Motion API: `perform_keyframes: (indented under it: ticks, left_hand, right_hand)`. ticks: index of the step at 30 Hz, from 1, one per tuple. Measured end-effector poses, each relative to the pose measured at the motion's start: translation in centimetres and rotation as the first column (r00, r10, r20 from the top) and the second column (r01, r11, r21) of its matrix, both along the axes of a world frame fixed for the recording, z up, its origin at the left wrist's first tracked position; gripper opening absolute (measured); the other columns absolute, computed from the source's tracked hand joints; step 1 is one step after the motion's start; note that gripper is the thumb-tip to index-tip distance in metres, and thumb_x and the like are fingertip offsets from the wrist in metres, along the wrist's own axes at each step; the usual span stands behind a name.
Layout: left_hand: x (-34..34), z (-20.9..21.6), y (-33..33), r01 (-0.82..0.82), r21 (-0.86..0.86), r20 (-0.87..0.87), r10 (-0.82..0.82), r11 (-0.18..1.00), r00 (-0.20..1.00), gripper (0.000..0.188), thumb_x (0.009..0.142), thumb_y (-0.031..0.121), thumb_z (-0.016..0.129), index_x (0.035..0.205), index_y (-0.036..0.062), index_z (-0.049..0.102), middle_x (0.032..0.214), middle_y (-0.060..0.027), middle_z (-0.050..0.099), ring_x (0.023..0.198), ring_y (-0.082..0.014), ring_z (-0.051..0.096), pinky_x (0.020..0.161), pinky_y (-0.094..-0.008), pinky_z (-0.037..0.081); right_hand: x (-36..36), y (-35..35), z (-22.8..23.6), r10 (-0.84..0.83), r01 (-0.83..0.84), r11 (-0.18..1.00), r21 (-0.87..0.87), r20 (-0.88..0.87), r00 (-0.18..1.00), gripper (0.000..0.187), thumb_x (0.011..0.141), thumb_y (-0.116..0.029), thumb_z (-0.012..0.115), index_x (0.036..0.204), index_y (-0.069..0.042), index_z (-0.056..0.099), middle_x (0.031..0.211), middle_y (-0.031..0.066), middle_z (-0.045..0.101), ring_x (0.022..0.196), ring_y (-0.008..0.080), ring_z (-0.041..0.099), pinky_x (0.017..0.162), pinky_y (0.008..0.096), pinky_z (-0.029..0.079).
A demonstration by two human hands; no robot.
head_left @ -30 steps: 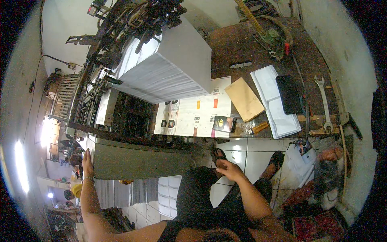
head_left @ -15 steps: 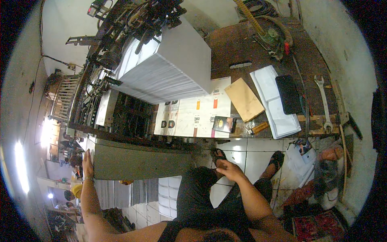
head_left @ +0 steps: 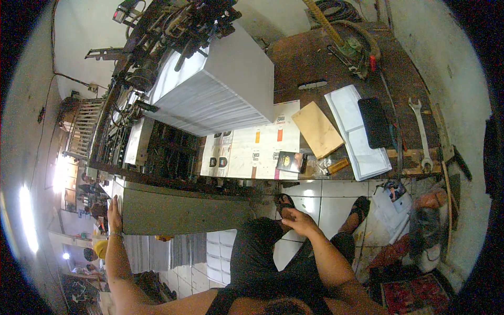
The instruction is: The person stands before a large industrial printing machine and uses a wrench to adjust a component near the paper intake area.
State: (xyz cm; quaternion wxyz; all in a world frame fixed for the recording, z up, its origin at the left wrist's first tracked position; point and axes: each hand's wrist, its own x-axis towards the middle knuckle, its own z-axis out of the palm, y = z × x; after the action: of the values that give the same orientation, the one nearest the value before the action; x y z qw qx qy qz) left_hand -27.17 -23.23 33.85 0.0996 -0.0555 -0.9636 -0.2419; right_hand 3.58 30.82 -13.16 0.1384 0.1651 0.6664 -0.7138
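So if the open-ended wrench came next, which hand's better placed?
Your right hand, probably: it looks empty and is nearer the open-ended wrench on the wooden table. Your left hand is far across, against the grey machine panel.

Person seated, seen from above. L arm (head_left: 119, 265) reaches out fwd on own L side, near straight; wrist about in line w/ forearm. L hand (head_left: 114, 214) flat, seen edge-on, fingers straight & tog., pointing fwd. R arm (head_left: 329, 257) bent at elbow, forearm angled fwd & inward. R hand (head_left: 300, 222) relaxed by L knee (head_left: 259, 228), fingers slightly bent; contact unclear. Feet apart.
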Motion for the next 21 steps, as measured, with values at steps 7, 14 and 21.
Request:
perform_keyframes:
  ticks: [7, 14, 21]
  left_hand:
    - [0.0, 0.2, 0.2, -0.009, 0.019, 0.006, 0.009, 1.000, 1.000, 0.054, 0.108, 0.036, 0.039, 0.144, -0.0025, 0.052, 0.147, -0.0174, 0.054, 0.137, -0.0281, 0.048, 0.116, -0.0358, 0.033]
    - [0.1, 0.0, 0.3, -0.012, 0.037, 0.013, 0.011, 0.999, 1.000, 0.055, 0.108, 0.038, 0.040, 0.143, -0.0032, 0.053, 0.146, -0.0166, 0.055, 0.137, -0.0270, 0.048, 0.115, -0.0354, 0.034]
    - [0.1, 0.0, 0.4, -0.014, 0.056, 0.021, 0.013, 0.998, 1.000, 0.056, 0.108, 0.040, 0.041, 0.142, -0.0036, 0.053, 0.146, -0.0161, 0.055, 0.136, -0.0262, 0.049, 0.115, -0.0352, 0.034]
  right_hand:
    - [-0.1, 0.0, -0.4, 0.003, -0.003, 1.000, -0.018, -0.037, 0.999, 0.071, 0.089, -0.039, 0.075, 0.146, -0.004, 0.050, 0.140, 0.0185, 0.060, 0.126, 0.0321, 0.060, 0.107, 0.0405, 0.047]
    - [0.0, 0.1, -0.2, 0.008, -0.008, 1.000, -0.014, -0.047, 0.999, 0.072, 0.090, -0.038, 0.075, 0.146, -0.002, 0.049, 0.141, 0.0195, 0.059, 0.127, 0.0319, 0.059, 0.107, 0.0403, 0.046]
    - [0.0, 0.4, 0.8, 0.014, -0.014, 1.000, -0.021, -0.008, 1.000, 0.073, 0.090, -0.040, 0.075, 0.146, -0.001, 0.049, 0.139, 0.0207, 0.061, 0.124, 0.0325, 0.061, 0.105, 0.0400, 0.048]
